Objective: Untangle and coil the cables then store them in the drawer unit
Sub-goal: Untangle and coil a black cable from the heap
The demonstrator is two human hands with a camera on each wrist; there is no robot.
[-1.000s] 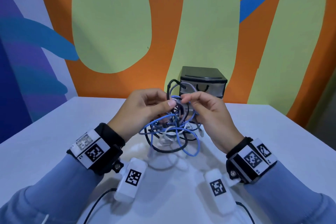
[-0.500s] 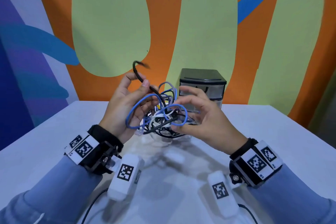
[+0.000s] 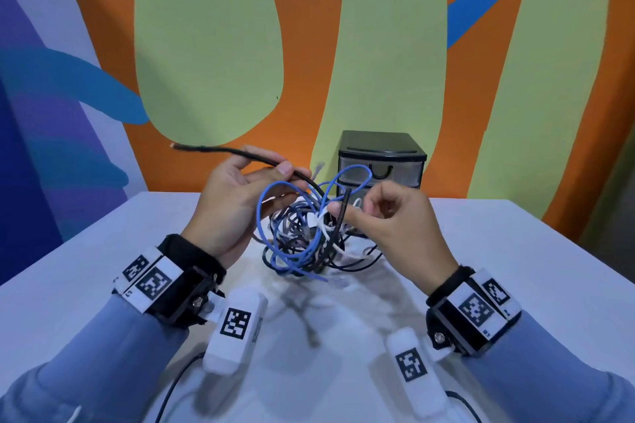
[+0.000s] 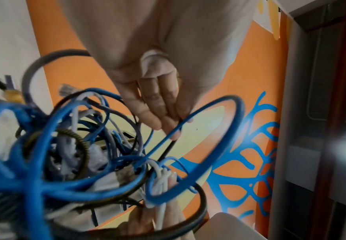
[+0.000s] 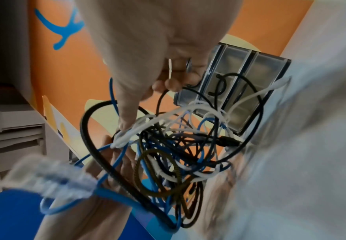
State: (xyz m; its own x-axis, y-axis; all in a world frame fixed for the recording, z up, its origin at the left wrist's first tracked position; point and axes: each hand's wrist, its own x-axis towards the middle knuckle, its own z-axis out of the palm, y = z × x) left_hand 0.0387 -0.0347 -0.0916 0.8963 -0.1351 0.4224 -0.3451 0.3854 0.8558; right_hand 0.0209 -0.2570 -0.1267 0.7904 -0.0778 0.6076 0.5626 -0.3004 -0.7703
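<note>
A tangle of blue, black and white cables (image 3: 302, 233) hangs between my hands, just above the white table (image 3: 103, 251). My left hand (image 3: 288, 173) pinches a thick black cable (image 3: 223, 150) between thumb and fingers; its free end sticks out to the left. In the left wrist view the left hand's fingers (image 4: 159, 104) close on that black cable (image 4: 169, 148) beside a blue loop (image 4: 221, 142). My right hand (image 3: 342, 213) pinches a thin dark strand and white strands at the top right of the tangle (image 5: 178, 146). The black drawer unit (image 3: 381, 158) stands shut behind the tangle.
The drawer unit (image 5: 240, 91) sits at the table's far edge against a painted orange and green wall (image 3: 206, 45). White tagged boxes (image 3: 237, 326) hang under both wrists, with dark leads trailing to the near edge.
The left hand has drawn the black cable's end out, so it now points straight left instead of curling upward. The tangle hangs lower, and the right hand has closed into a pinch.
</note>
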